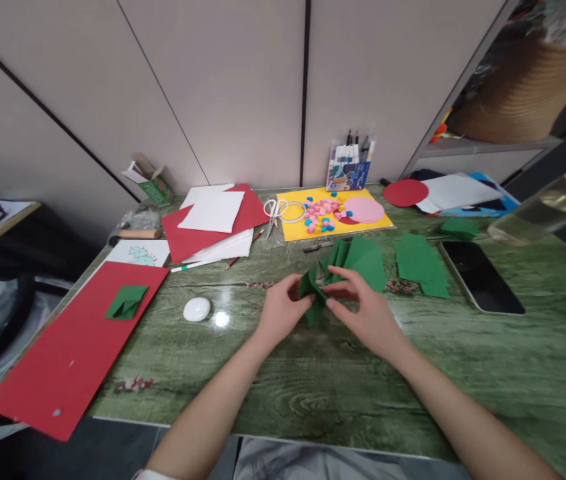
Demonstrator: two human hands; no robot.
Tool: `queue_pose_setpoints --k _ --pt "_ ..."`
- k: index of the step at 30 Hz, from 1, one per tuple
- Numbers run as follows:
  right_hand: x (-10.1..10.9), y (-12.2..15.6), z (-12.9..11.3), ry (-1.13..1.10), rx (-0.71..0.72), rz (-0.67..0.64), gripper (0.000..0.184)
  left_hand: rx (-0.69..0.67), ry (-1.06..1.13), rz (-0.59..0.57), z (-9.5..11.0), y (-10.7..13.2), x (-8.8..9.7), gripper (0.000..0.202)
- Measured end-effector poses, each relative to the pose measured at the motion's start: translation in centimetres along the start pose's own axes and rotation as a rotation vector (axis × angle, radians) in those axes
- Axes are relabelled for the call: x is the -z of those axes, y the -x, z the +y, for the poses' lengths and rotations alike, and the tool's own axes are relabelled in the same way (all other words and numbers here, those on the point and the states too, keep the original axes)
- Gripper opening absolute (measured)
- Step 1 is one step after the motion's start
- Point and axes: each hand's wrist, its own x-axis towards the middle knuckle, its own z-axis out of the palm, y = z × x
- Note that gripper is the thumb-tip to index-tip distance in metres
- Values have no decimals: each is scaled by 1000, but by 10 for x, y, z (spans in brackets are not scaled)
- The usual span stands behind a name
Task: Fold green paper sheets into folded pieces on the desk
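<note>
A small folded piece of green paper [313, 293] is held between both hands above the green wood-grain table [313, 393]. My left hand [281, 313] pinches its left side, fingers closed on it. My right hand [365, 313] grips its right side, thumb and fingers pressed on the paper. Just behind the hands lie more folded green paper pieces [357, 259]. Another stack of green paper [420, 267] lies further right.
A long red sheet [63, 360] with a folded green piece [127, 301] lies left. A white oval object [197, 309], a black phone [480, 275], a yellow sheet [297, 230] with pink and blue beads, scissors [273, 212], a marker pack [349, 168] and red and white sheets [213, 217] sit around.
</note>
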Motion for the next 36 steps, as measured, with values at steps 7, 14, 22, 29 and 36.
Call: queue_pose_setpoints --k 7,14,22,29,36 --pt "24 -12 14 -105 -83 130 21 109 451 -73 6 -1 10 36" --pt "27 -9 8 -204 -104 -28 18 201 631 -212 14 4 14 31" --pt "23 -6 2 -381 -199 -122 26 118 505 -251 15 6 13 30" --pt "26 -8 9 -272 -114 -83 13 28 325 -207 19 4 17 18" --pt "29 -9 13 -321 -40 -143 16 -62 346 -259 16 1 23 16"
